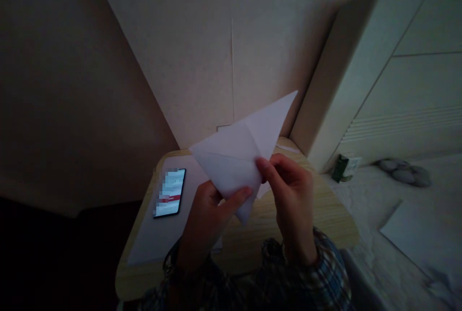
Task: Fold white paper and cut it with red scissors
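A folded sheet of white paper [234, 152], shaped roughly like a triangle with creases across it, is held up above the table. My left hand [212, 214] grips its lower part, thumb lying on the front face and the other fingers behind. On the right edge, my right hand [290, 190] pinches the paper between thumb and fingers. One point of the paper reaches up to the right, and another hangs down between the hands. The fingers behind the paper are partly hidden.
A lit phone [169, 193] lies on white sheets [144, 239] at the left of the small wooden table [325, 210]. Behind stands a wall [187, 60]. To the right, a bed [364, 214] carries a small green-and-white box [346, 167], a grey object [404, 172] and a flat pale sheet [426, 229].
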A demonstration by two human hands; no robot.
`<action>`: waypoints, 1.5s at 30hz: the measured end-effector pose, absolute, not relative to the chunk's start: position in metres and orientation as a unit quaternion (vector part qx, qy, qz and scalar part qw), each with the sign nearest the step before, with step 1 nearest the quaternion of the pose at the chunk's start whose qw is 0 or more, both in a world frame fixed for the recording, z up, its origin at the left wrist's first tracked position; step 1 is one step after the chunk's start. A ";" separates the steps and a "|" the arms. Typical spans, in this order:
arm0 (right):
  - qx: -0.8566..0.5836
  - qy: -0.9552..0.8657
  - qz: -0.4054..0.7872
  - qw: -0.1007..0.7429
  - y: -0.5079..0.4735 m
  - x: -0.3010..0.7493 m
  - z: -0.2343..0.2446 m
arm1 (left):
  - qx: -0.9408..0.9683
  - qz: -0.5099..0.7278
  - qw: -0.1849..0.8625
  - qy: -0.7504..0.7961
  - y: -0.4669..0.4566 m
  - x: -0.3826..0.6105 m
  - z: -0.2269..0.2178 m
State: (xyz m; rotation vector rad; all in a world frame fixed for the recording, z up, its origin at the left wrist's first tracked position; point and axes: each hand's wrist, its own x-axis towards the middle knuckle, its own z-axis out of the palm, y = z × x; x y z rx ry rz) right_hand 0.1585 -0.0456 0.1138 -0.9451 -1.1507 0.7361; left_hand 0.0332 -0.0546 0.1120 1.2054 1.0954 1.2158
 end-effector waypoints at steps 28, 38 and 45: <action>-0.400 -0.606 0.347 0.594 -0.041 0.173 0.117 | 0.393 0.725 0.343 0.450 -0.045 0.018 0.109; -0.416 -0.627 0.294 0.589 -0.039 0.176 0.115 | 0.455 0.597 0.362 0.554 -0.044 0.006 0.114; -0.423 -0.629 0.299 0.579 -0.039 0.175 0.115 | 0.435 0.605 0.346 0.570 -0.049 0.007 0.116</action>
